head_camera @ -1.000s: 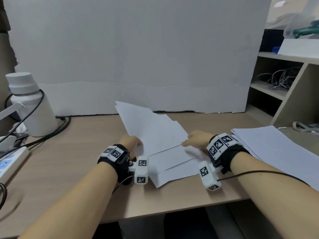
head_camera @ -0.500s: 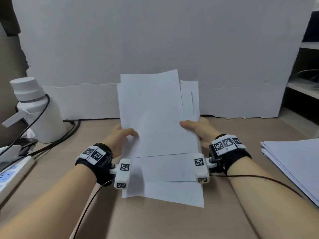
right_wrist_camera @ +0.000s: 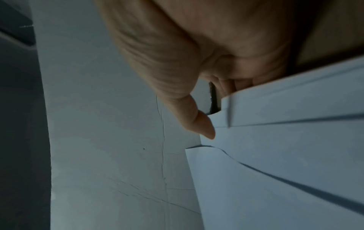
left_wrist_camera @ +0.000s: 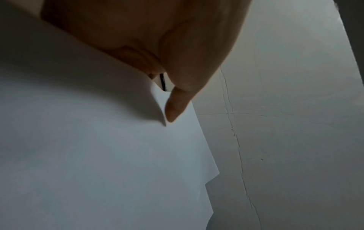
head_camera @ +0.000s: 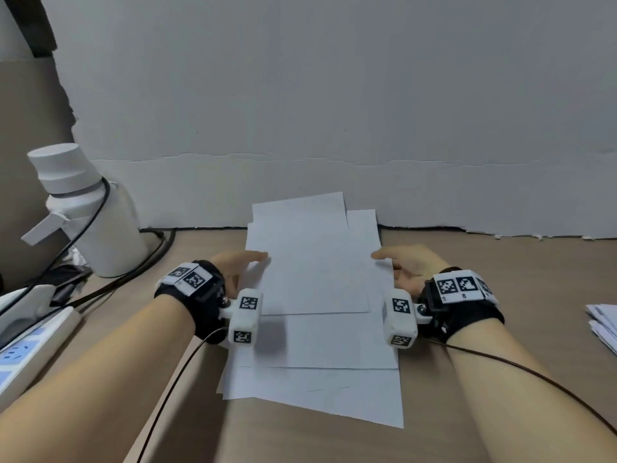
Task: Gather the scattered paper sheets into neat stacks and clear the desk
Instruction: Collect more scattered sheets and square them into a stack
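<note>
Several white paper sheets form one uneven bundle in the middle of the wooden desk, their edges offset. The lowest sheets stick out toward me and lie on the desk. My left hand pinches the bundle's left edge, thumb on top of the paper. My right hand pinches the right edge, thumb on the staggered sheets. The fingers beneath the paper are hidden.
A white bottle stands at the back left with black cables around it. A power strip lies at the left edge. A white board walls off the back. Another paper stack sits at the right edge.
The sheets went from skewed on the desk to squared and raised upright between both hands; now they are lowered again, tilted toward the desk. Both hands kept hold.
</note>
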Demonstrator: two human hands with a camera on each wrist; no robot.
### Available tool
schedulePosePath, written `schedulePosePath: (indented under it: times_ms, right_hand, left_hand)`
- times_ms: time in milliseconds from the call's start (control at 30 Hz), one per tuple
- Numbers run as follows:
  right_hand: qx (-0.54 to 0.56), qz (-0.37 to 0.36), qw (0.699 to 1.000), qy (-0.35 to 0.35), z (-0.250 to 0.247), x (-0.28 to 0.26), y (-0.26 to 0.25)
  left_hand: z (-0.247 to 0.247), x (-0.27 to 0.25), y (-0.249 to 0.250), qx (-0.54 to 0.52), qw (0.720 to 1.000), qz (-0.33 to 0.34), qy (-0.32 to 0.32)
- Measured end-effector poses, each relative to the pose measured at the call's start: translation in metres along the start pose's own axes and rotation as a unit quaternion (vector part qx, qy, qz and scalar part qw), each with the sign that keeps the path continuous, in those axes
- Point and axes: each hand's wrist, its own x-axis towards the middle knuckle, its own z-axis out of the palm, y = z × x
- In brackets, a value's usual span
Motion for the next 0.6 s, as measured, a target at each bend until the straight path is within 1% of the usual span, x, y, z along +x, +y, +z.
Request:
schedulePosePath:
  times_ms: [100, 167, 233, 267, 333, 400, 433, 500, 533, 600]
  right_hand:
    - [0.001, 0.026, 0.999, -0.019, -0.004, 0.005, 0.004]
    - [0.001, 0.041, 0.999, -0.03, -0.007, 0.007, 0.006]
    - [-0.014, 0.049, 0.998, -0.048, -0.005, 0.001, 0.004]
    - [-0.017, 0.046, 0.997, -0.065, -0.003, 0.0, 0.003]
    - [-0.024, 0.017, 0.996, -0.085, 0.004, -0.005, -0.002]
    - [-0.042, -0.025, 0.995, -0.088, 0.012, -0.006, -0.003]
    - [-0.052, -0.044, 0.993, -0.091, 0.015, -0.009, -0.003]
    - [-0.054, -0.085, 0.99, -0.094, 0.017, -0.009, -0.004]
    - [-0.054, -0.114, 0.988, -0.093, 0.016, -0.009, -0.007]
    - [-0.036, -0.182, 0.978, -0.091, 0.013, -0.015, -0.018]
  left_hand:
    - [-0.009, 0.016, 0.004, 0.046, 0.999, -0.014, -0.005]
    - [0.005, -0.017, 0.01, 0.037, 0.999, 0.002, -0.019]
    - [0.019, -0.043, 0.01, 0.009, 0.998, 0.054, -0.033]
    - [0.023, -0.045, 0.007, -0.007, 0.995, 0.09, -0.038]
    - [0.025, -0.043, 0.002, -0.02, 0.984, 0.171, -0.047]
    - [0.028, -0.045, -0.002, -0.024, 0.974, 0.219, -0.047]
    - [0.03, -0.046, -0.004, -0.018, 0.97, 0.242, -0.035]
    - [0.034, -0.052, -0.003, -0.006, 0.956, 0.292, 0.007]
    - [0.033, -0.056, 0.0, -0.013, 0.948, 0.318, 0.027]
    - [0.03, -0.067, 0.009, -0.061, 0.927, 0.368, 0.048]
